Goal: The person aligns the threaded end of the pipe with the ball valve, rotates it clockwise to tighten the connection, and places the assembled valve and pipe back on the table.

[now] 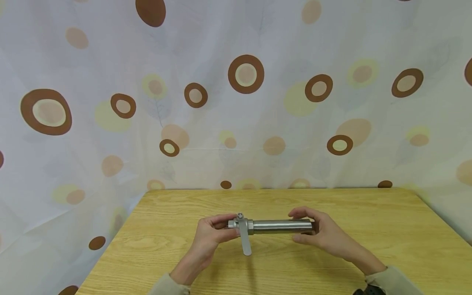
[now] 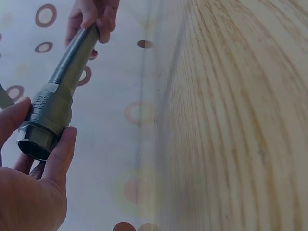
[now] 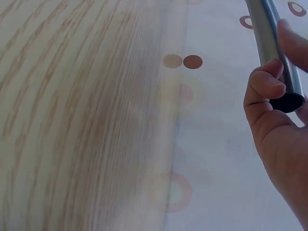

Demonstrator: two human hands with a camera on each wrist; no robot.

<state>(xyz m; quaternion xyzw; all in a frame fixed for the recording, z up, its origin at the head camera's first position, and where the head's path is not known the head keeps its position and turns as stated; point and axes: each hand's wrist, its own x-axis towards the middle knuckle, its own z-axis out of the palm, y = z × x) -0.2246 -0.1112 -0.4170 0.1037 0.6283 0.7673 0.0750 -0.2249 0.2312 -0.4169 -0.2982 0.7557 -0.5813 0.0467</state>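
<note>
A metal ball valve (image 1: 250,227) and a steel pipe (image 1: 282,226) are joined end to end, held level above the table. My left hand (image 1: 206,239) grips the valve between thumb and fingers at its open hex end. The flat lever handle (image 1: 245,241) lies crosswise to the pipe, its free end toward me. At the pipe's other end is my right hand (image 1: 328,235), its fingers curled about the tube. In the right wrist view, fingertips touch the pipe (image 3: 269,36) near its dark open end. Raised lettering shows on the valve body (image 2: 50,106) in the left wrist view.
A wood-grain table (image 1: 155,237) lies beneath the hands. Behind it and at both sides hangs a pale curtain (image 1: 221,123) with brown and yellow circles. Something black (image 1: 370,290) sits by the right sleeve cuff.
</note>
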